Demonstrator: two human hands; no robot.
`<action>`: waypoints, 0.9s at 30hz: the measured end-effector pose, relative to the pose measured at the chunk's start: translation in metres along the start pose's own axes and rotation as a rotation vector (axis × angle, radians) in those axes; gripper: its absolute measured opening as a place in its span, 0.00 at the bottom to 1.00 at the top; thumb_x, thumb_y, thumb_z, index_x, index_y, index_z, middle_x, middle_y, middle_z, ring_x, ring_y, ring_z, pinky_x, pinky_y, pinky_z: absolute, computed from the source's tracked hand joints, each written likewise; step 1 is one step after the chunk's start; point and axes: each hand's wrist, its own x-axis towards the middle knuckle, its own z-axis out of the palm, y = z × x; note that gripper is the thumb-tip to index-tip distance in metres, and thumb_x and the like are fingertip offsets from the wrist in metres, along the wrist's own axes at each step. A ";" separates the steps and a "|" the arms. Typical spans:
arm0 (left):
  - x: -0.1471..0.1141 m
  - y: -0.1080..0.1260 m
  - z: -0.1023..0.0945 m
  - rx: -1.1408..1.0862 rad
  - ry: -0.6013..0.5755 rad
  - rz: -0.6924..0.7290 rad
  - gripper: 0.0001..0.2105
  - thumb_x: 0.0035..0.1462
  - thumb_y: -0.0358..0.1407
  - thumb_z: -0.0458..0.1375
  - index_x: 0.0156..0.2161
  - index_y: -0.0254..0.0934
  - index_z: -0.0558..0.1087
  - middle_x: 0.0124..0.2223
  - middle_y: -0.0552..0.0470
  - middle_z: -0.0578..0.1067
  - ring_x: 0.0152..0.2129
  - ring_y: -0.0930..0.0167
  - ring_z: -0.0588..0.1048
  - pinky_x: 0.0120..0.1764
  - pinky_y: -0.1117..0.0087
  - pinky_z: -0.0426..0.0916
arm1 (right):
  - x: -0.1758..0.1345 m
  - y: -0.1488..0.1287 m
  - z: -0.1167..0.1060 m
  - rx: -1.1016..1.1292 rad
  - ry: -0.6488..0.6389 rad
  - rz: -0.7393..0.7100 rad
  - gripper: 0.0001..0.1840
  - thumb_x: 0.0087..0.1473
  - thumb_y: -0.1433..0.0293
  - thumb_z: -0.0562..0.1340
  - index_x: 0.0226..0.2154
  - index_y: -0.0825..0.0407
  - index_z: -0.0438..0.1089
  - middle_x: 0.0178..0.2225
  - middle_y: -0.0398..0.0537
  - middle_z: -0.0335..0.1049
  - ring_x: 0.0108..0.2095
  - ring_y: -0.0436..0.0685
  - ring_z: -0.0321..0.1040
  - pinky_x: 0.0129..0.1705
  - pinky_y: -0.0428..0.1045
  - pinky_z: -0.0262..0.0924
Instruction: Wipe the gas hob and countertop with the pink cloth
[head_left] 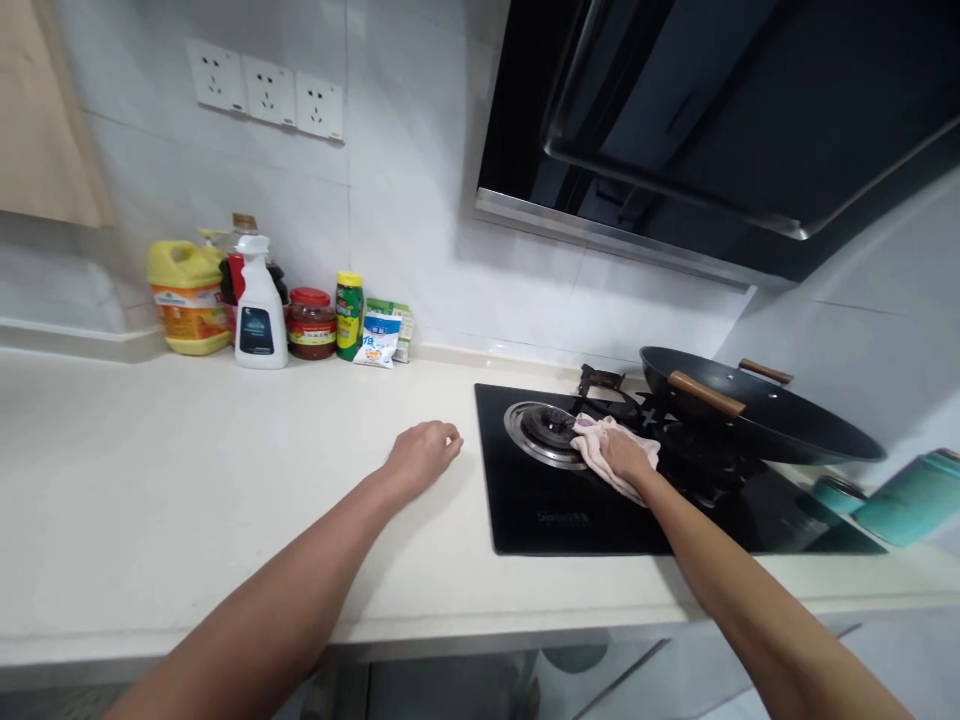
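Note:
My right hand (626, 460) presses a pale pink cloth (600, 450) onto the black glass gas stove (577, 525), its fingers closed on the fabric. The cloth lies bunched just right of the left burner (551, 428), touching the burner's metal ring. My left hand (424, 456) is over the white countertop (247, 480), left of the stove's edge. Its fingers are curled in and nothing shows in them. Behind the cloth, a loose black pan support (602, 380) sits at the stove's back edge.
A large black wok (765, 405) with wooden handles covers the right burner. Above hangs a dark range hood (675, 130). Along the wall stand a white spray bottle (259, 310), a yellow jug (189, 300), a red-lidded jar (312, 325) and seasonings. Teal containers (911, 497) are at right.

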 end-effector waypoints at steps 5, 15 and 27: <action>-0.004 0.006 0.007 -0.029 -0.028 0.039 0.14 0.62 0.38 0.50 0.41 0.42 0.79 0.45 0.49 0.81 0.42 0.62 0.77 0.42 0.66 0.67 | -0.055 -0.016 0.005 0.000 -0.007 -0.027 0.35 0.62 0.48 0.52 0.61 0.53 0.62 0.58 0.60 0.65 0.61 0.66 0.58 0.60 0.57 0.49; 0.003 0.002 0.010 -0.040 -0.012 0.008 0.15 0.61 0.39 0.50 0.40 0.43 0.80 0.43 0.49 0.82 0.42 0.63 0.77 0.41 0.68 0.67 | -0.127 -0.150 -0.009 0.302 0.000 -0.491 0.20 0.61 0.61 0.58 0.54 0.47 0.65 0.56 0.51 0.64 0.56 0.60 0.59 0.59 0.57 0.50; 0.011 -0.016 0.005 -0.034 0.012 -0.046 0.16 0.59 0.42 0.49 0.40 0.40 0.79 0.38 0.49 0.82 0.37 0.63 0.78 0.37 0.69 0.66 | -0.176 -0.172 -0.006 0.545 -0.049 -0.801 0.16 0.46 0.61 0.66 0.39 0.47 0.68 0.40 0.43 0.70 0.45 0.57 0.64 0.53 0.52 0.54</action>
